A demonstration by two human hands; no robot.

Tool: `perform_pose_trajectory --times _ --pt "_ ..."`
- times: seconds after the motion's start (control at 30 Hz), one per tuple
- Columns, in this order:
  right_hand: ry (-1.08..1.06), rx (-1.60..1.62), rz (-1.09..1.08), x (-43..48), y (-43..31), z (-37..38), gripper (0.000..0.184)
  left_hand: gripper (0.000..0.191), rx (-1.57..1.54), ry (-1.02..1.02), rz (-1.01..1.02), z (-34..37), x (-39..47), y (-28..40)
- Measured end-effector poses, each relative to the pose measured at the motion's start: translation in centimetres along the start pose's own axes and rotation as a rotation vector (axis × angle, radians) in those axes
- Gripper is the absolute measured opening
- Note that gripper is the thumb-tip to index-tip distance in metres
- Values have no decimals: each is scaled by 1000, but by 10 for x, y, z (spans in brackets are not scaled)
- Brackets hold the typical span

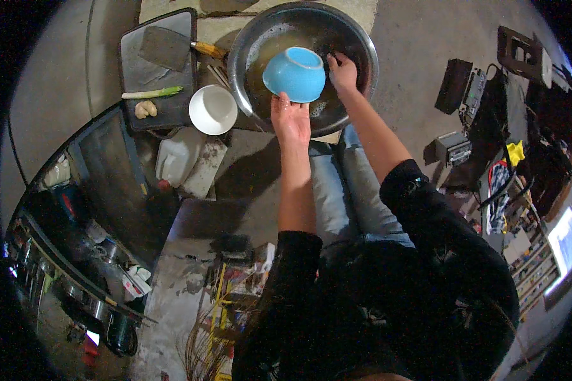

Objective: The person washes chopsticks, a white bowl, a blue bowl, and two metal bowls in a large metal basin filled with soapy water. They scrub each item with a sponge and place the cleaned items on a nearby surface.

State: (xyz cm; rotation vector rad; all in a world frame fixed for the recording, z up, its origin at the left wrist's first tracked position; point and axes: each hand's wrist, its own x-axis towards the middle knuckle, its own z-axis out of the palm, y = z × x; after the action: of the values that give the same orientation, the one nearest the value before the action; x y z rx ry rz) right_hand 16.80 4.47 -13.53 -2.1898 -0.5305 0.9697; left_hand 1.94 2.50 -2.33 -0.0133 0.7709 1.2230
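My left hand (pixel 291 123) grips a light blue bowl (pixel 293 78) by its lower edge, thumb on the outside. The bowl is tilted, so its pale-ringed base points up and away from me. Beneath it lies a wide stainless steel basin (pixel 241 102) holding cloudy water with some suds. Over the basin's right half, my right hand (pixel 344 74) has its fingers curled around a small dark item (pixel 330 53), too dim to identify. That hand is apart from the bowl. Left of the basin, near its rim, stands a white bowl (pixel 213 110).
A cutting board (pixel 167 109) at upper left carries a cleaver (pixel 164 48) with a wooden handle (pixel 209 49), a scallion stalk (pixel 152 93) and ginger (pixel 145 109). Chopsticks (pixel 218 76) lie between board and basin. A white plastic container (pixel 177 159) sits lower down.
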Motion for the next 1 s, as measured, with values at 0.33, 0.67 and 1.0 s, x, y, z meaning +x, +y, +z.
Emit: perform_pose_trajectory --times 0.33,0.67,1.0 --pt "-112 90 -470 -120 -90 -17 33 45 263 66 -4 9 9 -8" --pt "-263 628 212 -69 -77 -29 50 23 -64 299 -108 -11 10 14" --pt "-205 431 235 -25 -19 3 40 40 360 264 -110 -3 0 30"
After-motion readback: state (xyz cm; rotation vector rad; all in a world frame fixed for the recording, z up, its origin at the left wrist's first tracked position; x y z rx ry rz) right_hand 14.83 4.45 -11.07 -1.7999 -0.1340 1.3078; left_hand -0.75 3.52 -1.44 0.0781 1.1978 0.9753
